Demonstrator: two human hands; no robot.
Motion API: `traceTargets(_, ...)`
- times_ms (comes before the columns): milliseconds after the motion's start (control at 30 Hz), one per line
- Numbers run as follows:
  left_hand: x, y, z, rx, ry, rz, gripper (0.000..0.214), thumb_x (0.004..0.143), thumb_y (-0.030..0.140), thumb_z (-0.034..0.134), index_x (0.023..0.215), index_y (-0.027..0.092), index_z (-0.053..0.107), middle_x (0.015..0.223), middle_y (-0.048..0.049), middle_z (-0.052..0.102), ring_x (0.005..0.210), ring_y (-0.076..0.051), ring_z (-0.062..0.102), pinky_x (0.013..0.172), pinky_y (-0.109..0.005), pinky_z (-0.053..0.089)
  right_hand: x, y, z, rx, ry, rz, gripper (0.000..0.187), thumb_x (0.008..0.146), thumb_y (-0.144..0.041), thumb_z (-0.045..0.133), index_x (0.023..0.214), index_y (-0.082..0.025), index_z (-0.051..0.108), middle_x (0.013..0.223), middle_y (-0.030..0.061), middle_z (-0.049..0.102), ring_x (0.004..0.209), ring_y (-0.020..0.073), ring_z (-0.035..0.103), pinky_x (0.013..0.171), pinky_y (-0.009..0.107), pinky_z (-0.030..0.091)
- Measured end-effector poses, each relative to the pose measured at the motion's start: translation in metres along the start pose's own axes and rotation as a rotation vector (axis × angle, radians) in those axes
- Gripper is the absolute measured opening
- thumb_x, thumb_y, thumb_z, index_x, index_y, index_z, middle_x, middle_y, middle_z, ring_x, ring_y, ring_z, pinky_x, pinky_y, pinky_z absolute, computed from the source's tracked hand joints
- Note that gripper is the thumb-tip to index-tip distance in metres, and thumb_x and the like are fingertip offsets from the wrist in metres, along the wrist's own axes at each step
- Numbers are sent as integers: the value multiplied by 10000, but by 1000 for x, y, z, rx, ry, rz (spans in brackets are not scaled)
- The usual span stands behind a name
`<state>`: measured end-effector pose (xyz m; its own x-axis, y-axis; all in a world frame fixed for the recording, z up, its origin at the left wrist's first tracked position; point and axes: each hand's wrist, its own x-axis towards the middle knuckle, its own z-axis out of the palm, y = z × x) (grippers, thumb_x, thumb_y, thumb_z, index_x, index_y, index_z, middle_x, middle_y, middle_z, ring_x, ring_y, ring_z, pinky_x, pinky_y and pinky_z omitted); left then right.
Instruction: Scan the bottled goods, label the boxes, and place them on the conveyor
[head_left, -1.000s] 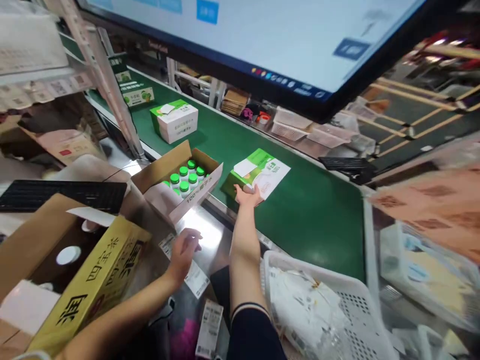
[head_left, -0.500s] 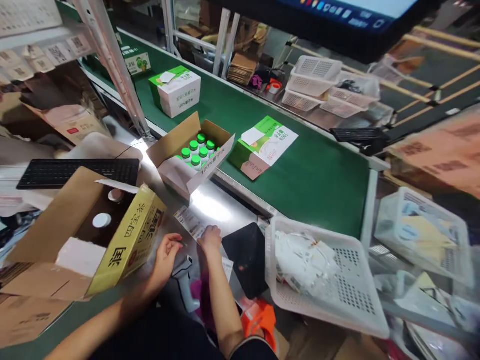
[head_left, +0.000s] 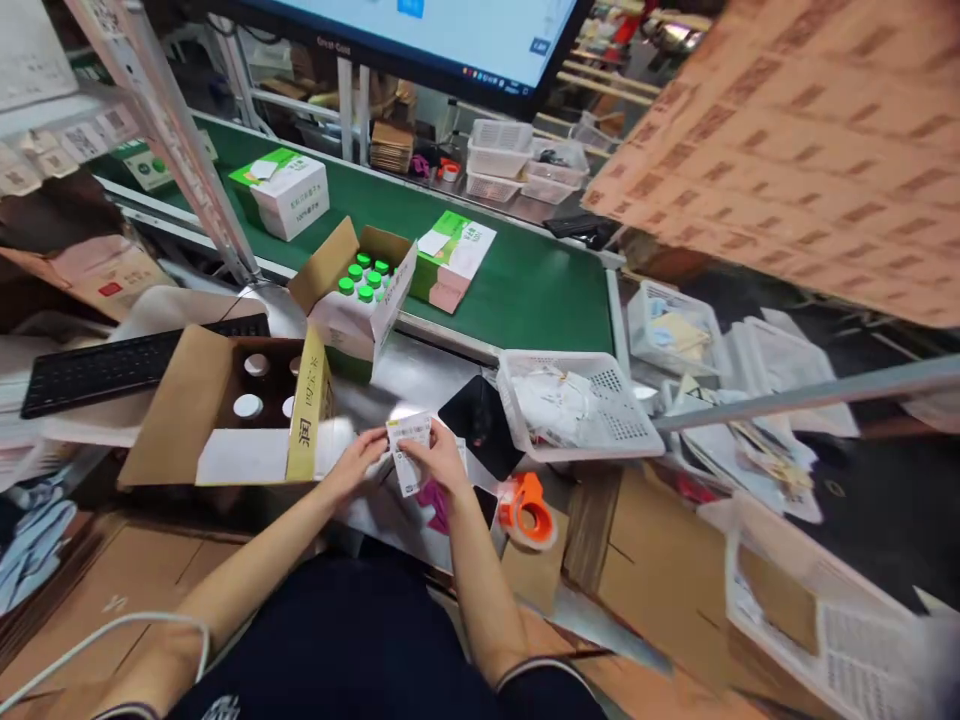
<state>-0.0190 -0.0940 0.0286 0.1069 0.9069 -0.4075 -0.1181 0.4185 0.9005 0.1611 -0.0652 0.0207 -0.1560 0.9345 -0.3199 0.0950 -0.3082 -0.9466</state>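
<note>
My left hand (head_left: 358, 460) and my right hand (head_left: 441, 460) pinch a white printed label (head_left: 409, 444) between them, just above the steel bench (head_left: 420, 370). To the left of my hands stands a yellow carton (head_left: 247, 410) with open flaps and white caps showing inside. Behind it an open brown box of green-capped bottles (head_left: 360, 285) sits at the bench's far edge. A closed green-and-white box (head_left: 454, 258) lies on the green conveyor belt (head_left: 540, 285) beyond it.
A white basket of plastic bags (head_left: 577, 405), a black pad (head_left: 480, 425) and an orange tape dispenser (head_left: 529, 510) lie right of my hands. A keyboard (head_left: 112, 365) is at left. Another white box (head_left: 289, 190) rides the belt. A monitor (head_left: 450, 40) hangs above.
My right hand left the green-and-white box on the belt and came back to the bench. Both hands picked up a label and lifted it. The view swung right and back.
</note>
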Motion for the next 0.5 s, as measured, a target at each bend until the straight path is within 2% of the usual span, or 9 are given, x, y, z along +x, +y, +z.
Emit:
traceTargets(67, -7, 18, 9, -66, -47, 68, 478, 761, 609, 758, 996, 194, 723, 1008, -77, 770, 942, -221, 709, 897, -369, 549, -42, -8, 12, 166, 50, -52, 524, 660, -452, 882, 1072, -197, 683, 1075, 85, 792, 978, 241, 738, 933, 400, 585)
traceTargets(133, -22, 33, 16, -103, -83, 121, 435, 737, 573, 803, 926, 189, 728, 914, -43, 767, 849, -186, 692, 834, -323, 550, -78, -14, 20, 239, 82, -66, 597, 611, -439, 925, 1112, -218, 684, 1122, 82, 791, 1021, 248, 740, 971, 411, 578)
traceTargets(233, -53, 50, 21, -62, -188, 203, 373, 716, 486, 863, 899, 175, 768, 841, -32, 776, 785, -178, 684, 764, -296, 553, -110, -27, 22, 367, 135, -122, 623, 618, -540, 901, 1120, -249, 672, 1116, 74, 790, 1033, 267, 743, 932, 411, 592)
traceTargets(333, -82, 61, 21, 27, -299, 293, 321, 761, 434, 848, 937, 171, 798, 844, -40, 795, 796, -187, 705, 761, -291, 565, -117, -50, 7, 490, 261, -206, 538, 705, -664, 775, 1041, -255, 677, 1037, 67, 789, 978, 261, 743, 821, 385, 605)
traceTargets(433, -102, 69, 23, 97, -317, 329, 290, 831, 432, 795, 966, 175, 804, 872, -43, 803, 791, -175, 705, 739, -269, 568, -113, -81, -14, 531, 361, -265, 449, 651, -571, 839, 922, -246, 686, 842, 14, 764, 773, 191, 707, 702, 317, 580)
traceTargets(500, -111, 74, 25, 133, -285, 341, 276, 851, 424, 782, 970, 176, 802, 883, -45, 807, 775, -164, 701, 718, -254, 567, -111, -100, -27, 510, 368, -303, 400, 598, -484, 890, 830, -236, 679, 719, -27, 717, 644, 137, 640, 637, 275, 547)
